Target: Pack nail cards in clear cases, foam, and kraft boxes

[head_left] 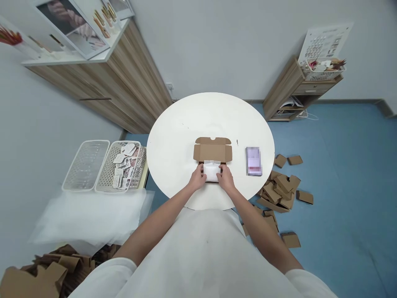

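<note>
**A:** Hands check: our left hand (197, 178) and right hand (226, 179) are close together, each pressing a side of the white packet (211, 171) sitting in the open cardboard box (212, 152), mid round white table (186, 124).

**B:** Yep. We've also got a purple booklet (253, 161) lying right of the box, and cardboard pieces (281, 188) scattered on the blue floor.

No writing can be read: the card (253, 161) on the counter (186, 124) is blurred (the far-right wall chart (325, 41) too small).
</note>
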`<state>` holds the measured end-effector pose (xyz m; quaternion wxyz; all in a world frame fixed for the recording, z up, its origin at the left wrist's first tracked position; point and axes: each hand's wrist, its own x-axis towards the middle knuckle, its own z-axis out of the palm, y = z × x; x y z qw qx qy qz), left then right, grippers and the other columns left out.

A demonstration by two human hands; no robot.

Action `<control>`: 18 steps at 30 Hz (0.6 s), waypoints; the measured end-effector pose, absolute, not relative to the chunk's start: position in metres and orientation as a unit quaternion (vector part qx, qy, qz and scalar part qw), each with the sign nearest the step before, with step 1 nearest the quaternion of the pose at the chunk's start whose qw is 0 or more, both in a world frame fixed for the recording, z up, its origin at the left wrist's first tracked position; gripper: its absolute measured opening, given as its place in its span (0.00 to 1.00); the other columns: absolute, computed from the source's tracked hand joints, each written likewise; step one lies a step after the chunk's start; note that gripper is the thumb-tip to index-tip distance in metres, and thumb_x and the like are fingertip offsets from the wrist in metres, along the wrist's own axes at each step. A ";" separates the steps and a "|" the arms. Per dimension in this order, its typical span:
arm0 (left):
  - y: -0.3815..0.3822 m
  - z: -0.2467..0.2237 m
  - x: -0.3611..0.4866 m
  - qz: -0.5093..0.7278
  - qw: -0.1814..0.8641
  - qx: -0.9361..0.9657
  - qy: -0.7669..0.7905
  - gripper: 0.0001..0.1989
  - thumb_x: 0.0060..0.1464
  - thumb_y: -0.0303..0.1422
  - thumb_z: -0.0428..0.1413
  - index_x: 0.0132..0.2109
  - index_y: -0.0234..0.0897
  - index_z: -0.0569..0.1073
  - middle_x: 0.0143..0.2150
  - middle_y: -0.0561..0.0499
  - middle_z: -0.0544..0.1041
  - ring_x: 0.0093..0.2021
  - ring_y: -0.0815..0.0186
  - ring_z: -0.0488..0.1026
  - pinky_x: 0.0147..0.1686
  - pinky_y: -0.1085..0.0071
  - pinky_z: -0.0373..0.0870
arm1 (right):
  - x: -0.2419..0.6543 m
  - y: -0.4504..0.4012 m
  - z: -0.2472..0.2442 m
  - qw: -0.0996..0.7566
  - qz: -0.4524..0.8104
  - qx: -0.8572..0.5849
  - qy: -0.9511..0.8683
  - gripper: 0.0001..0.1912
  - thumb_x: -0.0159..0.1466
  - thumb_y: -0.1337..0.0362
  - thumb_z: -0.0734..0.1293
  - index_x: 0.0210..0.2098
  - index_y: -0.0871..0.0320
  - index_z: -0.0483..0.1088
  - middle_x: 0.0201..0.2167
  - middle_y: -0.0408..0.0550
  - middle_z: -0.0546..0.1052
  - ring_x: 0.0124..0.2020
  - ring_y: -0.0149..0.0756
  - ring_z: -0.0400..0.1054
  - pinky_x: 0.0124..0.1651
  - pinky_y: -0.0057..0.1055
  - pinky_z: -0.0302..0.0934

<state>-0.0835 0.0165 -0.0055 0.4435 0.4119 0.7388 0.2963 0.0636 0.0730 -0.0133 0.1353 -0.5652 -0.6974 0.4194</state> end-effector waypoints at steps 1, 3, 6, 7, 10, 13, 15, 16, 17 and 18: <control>0.015 -0.007 -0.083 0.289 0.443 0.426 0.734 0.28 0.47 0.25 0.49 0.57 0.36 0.54 0.53 0.43 0.66 0.41 0.65 0.71 0.42 0.68 0.66 | 0.064 0.072 -0.013 0.123 0.412 -0.561 -0.708 0.17 0.54 0.70 0.57 0.45 0.56 0.58 0.46 0.49 0.65 0.40 0.36 0.65 0.41 0.34 0.59; 0.012 -0.009 -0.081 0.263 0.435 0.449 0.735 0.28 0.47 0.24 0.49 0.57 0.34 0.55 0.54 0.41 0.65 0.46 0.63 0.68 0.45 0.67 0.64 | 0.064 0.071 -0.013 0.103 0.404 -0.550 -0.724 0.19 0.55 0.71 0.57 0.46 0.56 0.57 0.47 0.50 0.64 0.42 0.37 0.64 0.42 0.34 0.58; 0.012 -0.009 -0.080 0.214 0.419 0.476 0.743 0.29 0.45 0.24 0.49 0.57 0.31 0.56 0.56 0.39 0.62 0.53 0.59 0.62 0.50 0.65 0.60 | 0.063 0.069 -0.013 0.077 0.396 -0.540 -0.739 0.22 0.54 0.73 0.57 0.49 0.57 0.56 0.49 0.51 0.62 0.46 0.37 0.62 0.44 0.33 0.57; 0.012 -0.010 -0.079 0.204 0.417 0.485 0.741 0.29 0.45 0.24 0.49 0.57 0.31 0.56 0.56 0.39 0.61 0.55 0.58 0.60 0.51 0.64 0.58 | 0.063 0.068 -0.013 0.069 0.395 -0.539 -0.741 0.23 0.54 0.73 0.57 0.50 0.58 0.55 0.50 0.52 0.62 0.46 0.38 0.62 0.45 0.33 0.57; 0.014 -0.011 -0.079 0.197 0.422 0.500 0.729 0.30 0.42 0.23 0.50 0.56 0.31 0.57 0.57 0.39 0.60 0.57 0.56 0.56 0.54 0.63 0.54 | 0.063 0.067 -0.017 0.065 0.395 -0.537 -0.743 0.26 0.53 0.75 0.57 0.51 0.57 0.55 0.51 0.54 0.60 0.47 0.40 0.62 0.45 0.35 0.57; 0.017 -0.013 -0.078 0.207 0.437 0.504 0.715 0.28 0.39 0.22 0.51 0.52 0.31 0.62 0.56 0.38 0.61 0.57 0.53 0.57 0.53 0.62 0.55 | 0.063 0.066 -0.023 0.095 0.412 -0.530 -0.735 0.27 0.51 0.76 0.59 0.51 0.56 0.57 0.52 0.55 0.60 0.47 0.45 0.62 0.45 0.38 0.57; 0.017 -0.013 -0.076 0.209 0.440 0.508 0.710 0.26 0.39 0.22 0.51 0.50 0.32 0.65 0.55 0.38 0.62 0.56 0.52 0.58 0.52 0.61 0.56 | 0.062 0.064 -0.026 0.116 0.428 -0.525 -0.727 0.28 0.50 0.77 0.59 0.50 0.56 0.59 0.52 0.55 0.60 0.48 0.47 0.61 0.46 0.40 0.57; 0.017 -0.012 -0.075 0.207 0.437 0.512 0.710 0.25 0.39 0.22 0.51 0.49 0.32 0.65 0.54 0.38 0.62 0.56 0.52 0.58 0.52 0.61 0.56 | 0.062 0.064 -0.027 0.124 0.434 -0.522 -0.724 0.28 0.49 0.78 0.60 0.49 0.56 0.60 0.53 0.55 0.59 0.49 0.47 0.61 0.47 0.40 0.56; 0.017 -0.011 -0.074 0.206 0.430 0.517 0.711 0.25 0.39 0.22 0.50 0.49 0.32 0.66 0.55 0.38 0.61 0.56 0.52 0.57 0.52 0.61 0.56 | 0.062 0.063 -0.027 0.132 0.436 -0.519 -0.724 0.28 0.49 0.77 0.60 0.49 0.55 0.60 0.53 0.54 0.59 0.50 0.47 0.59 0.48 0.41 0.56; 0.015 -0.009 -0.074 0.206 0.421 0.523 0.711 0.25 0.39 0.23 0.50 0.49 0.31 0.65 0.56 0.38 0.60 0.57 0.52 0.56 0.53 0.61 0.56 | 0.063 0.062 -0.026 0.139 0.433 -0.513 -0.728 0.27 0.50 0.77 0.60 0.49 0.55 0.60 0.55 0.54 0.57 0.52 0.46 0.58 0.49 0.41 0.56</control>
